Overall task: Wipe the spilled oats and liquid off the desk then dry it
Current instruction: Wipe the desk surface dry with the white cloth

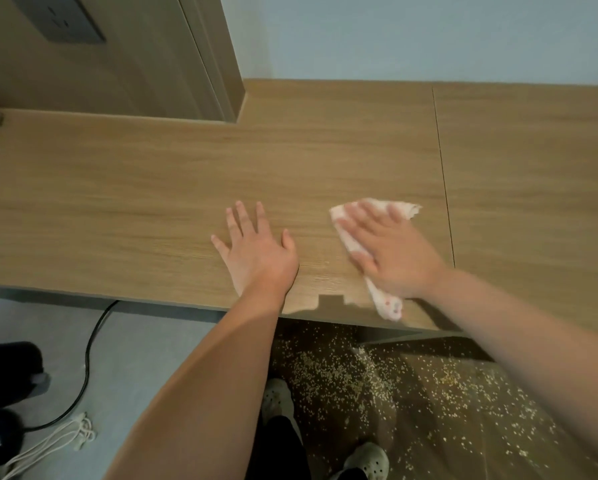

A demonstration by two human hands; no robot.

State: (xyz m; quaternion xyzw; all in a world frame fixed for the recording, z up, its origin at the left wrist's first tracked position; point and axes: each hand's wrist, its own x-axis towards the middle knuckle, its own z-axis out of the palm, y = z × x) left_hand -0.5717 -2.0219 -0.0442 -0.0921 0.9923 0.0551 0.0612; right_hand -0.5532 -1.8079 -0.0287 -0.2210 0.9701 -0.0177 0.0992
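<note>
The wooden desk fills the middle of the head view. My right hand lies flat, fingers straight, pressing a white cloth onto the desk near its front edge; the cloth sticks out past my fingertips and past my wrist. My left hand rests flat on the bare desk to the left of the cloth, fingers spread, holding nothing. Spilled oats lie scattered on the dark floor below the desk's front edge. No oats or liquid show on the desk surface.
A seam splits the desk top at the right. A wooden panel with a grey socket plate stands at the back left. A black cable, white cords and dark objects lie on the floor at left. My shoes are under the desk.
</note>
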